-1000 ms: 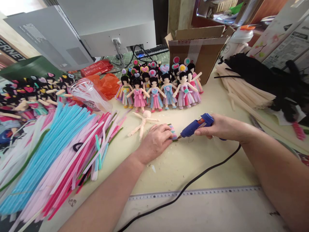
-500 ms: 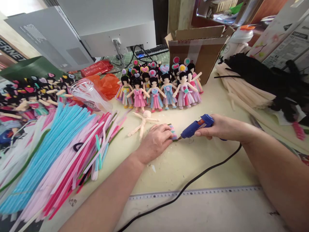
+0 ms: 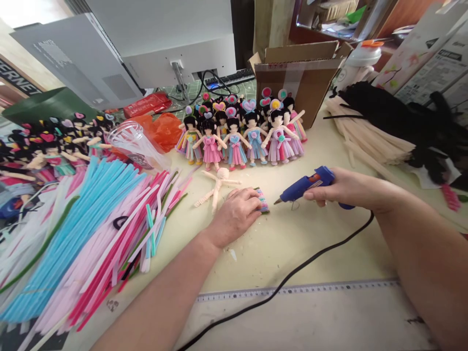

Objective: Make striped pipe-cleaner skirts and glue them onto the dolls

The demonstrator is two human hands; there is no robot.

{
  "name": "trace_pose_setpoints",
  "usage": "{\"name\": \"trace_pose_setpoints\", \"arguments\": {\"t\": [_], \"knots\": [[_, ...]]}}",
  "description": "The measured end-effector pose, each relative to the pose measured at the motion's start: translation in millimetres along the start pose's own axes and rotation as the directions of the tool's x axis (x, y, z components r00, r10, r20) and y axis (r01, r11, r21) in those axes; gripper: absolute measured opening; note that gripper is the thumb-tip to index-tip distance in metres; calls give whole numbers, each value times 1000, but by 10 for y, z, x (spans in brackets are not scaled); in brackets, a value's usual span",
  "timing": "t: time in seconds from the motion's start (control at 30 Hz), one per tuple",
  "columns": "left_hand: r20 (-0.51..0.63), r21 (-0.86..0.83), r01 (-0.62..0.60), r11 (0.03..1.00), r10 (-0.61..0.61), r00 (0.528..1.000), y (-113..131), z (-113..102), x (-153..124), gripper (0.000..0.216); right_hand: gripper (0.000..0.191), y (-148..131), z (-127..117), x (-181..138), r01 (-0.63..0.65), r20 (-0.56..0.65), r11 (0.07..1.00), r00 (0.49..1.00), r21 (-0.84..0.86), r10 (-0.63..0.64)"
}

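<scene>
My left hand [image 3: 236,214] presses down on a small striped pipe-cleaner piece [image 3: 262,200] in pink, blue and green on the pale table [image 3: 292,248]. My right hand [image 3: 341,189] grips a blue glue gun [image 3: 305,184], its nozzle a short way right of the piece and apart from it. The gun's black cord [image 3: 292,278] trails toward the table's near edge. A bare beige pipe-cleaner doll body [image 3: 217,185] lies just beyond my left hand.
Finished dolls [image 3: 241,131] stand in rows before a cardboard box [image 3: 302,73]. More dolls [image 3: 47,146] and a heap of blue, pink and white pipe cleaners [image 3: 91,224] fill the left. Beige and black pipe cleaners [image 3: 383,126] lie right. A plastic cup [image 3: 133,144] and a ruler [image 3: 292,290] are nearby.
My right hand has drawn the glue gun to the right and slightly up, so its nozzle left the striped piece. My left hand stays on the piece.
</scene>
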State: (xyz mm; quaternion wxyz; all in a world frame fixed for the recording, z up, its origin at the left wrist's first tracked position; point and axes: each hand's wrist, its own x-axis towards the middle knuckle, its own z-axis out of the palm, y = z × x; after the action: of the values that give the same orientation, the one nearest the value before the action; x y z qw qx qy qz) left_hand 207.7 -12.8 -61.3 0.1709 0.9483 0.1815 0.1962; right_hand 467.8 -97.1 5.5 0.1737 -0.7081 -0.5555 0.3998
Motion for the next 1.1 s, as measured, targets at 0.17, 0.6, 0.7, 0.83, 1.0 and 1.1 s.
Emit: {"name": "trace_pose_setpoints", "arguments": {"t": [0.17,0.6,0.7,0.83,1.0,1.1], "knots": [[-24,-16,-6,1000,6,1000,16,-18,-10,7,44,80,-77,12,-27,-169,992,984,127,48],[-77,83,-28,996,34,996,35,-10,2,4,33,417,-272,20,-92,-360,899,895,428,263],[-88,159,-45,986,59,994,56,-20,0,6,39,458,-316,13,-84,-345,928,913,364,218],[-183,196,-24,980,60,981,119,-86,-7,11,40,384,-499,-184,-221,-566,973,796,59,215],[-359,-139,128,982,-171,918,203,-270,-14,8,40,117,-419,-442,-50,-777,999,628,3,34],[-290,-510,268,817,-457,841,235,-394,-7,14,48,-134,-83,-376,205,-403,975,902,90,-152]]}}
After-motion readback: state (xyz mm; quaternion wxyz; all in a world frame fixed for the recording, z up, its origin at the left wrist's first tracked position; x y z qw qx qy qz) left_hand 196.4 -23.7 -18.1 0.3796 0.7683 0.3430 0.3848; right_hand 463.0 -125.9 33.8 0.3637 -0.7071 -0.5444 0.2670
